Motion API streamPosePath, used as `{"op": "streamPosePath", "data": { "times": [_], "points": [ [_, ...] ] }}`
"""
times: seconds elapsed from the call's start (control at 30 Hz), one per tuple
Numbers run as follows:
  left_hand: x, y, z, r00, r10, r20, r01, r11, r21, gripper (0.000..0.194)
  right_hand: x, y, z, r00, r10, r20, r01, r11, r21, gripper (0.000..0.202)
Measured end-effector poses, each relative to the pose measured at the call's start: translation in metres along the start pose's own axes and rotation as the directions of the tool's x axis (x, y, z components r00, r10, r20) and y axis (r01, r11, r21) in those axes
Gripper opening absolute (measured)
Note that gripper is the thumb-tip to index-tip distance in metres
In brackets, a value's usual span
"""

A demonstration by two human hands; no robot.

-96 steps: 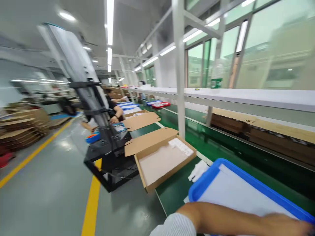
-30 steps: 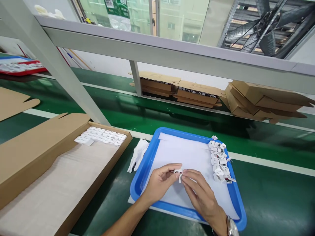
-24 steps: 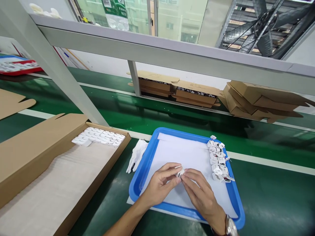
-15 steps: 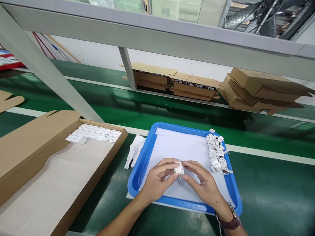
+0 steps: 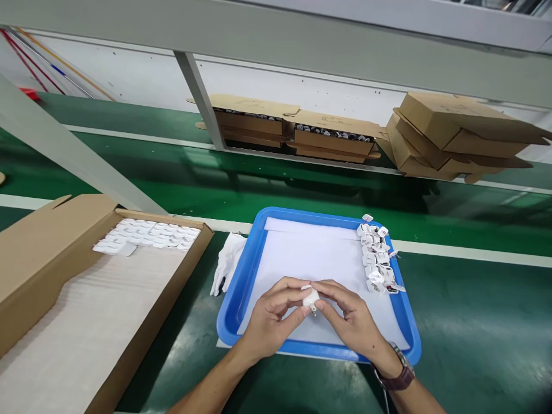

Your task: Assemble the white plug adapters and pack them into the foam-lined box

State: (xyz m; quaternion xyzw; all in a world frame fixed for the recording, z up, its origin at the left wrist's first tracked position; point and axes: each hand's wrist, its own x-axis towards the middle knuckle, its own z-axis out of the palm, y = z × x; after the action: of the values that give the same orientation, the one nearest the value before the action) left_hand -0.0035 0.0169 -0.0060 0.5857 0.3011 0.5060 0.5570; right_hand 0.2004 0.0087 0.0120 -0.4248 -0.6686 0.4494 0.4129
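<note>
Between my two hands, over the near part of a blue tray (image 5: 235,299), is a small white plug adapter (image 5: 310,296) with metal prongs pointing down toward me. My left hand (image 5: 276,316) pinches it from the left with thumb and fingers. From the other side, the fingertips and thumb of my right hand (image 5: 349,316) press on it too. White paper (image 5: 310,253) lines the tray. Along its right side stand several white plug housings (image 5: 376,259), some with small parts sticking out.
Left of the tray lies a white glove (image 5: 228,261). An open cardboard box (image 5: 168,307) holds rows of white pieces (image 5: 150,234) at its far end. Behind, a grey frame (image 5: 198,95) crosses in front of filled cartons (image 5: 332,141) and stacked cardboard boxes (image 5: 457,129).
My right fingers have closed in onto the plug adapter, which has turned so its prongs show more. The camera view has tipped down and shifted slightly.
</note>
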Motion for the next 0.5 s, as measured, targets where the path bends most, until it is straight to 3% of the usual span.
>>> {"op": "streamPosePath", "data": {
  "times": [0.3, 0.5],
  "points": [
    [-0.001, 0.003, 0.006, 0.997, -0.068, -0.032, 0.069, 0.997, 0.046, 0.018, 0.000, 0.003, 0.004, 0.992, 0.125, -0.002, -0.123, 0.977, 0.172, 0.028],
    [0.008, 0.004, 0.004, 0.980, -0.194, -0.032, 0.194, 0.981, -0.003, 0.027, 0.003, 0.009, 0.003, 0.965, 0.256, -0.053, -0.235, 0.937, 0.257, 0.045]
  ]
}}
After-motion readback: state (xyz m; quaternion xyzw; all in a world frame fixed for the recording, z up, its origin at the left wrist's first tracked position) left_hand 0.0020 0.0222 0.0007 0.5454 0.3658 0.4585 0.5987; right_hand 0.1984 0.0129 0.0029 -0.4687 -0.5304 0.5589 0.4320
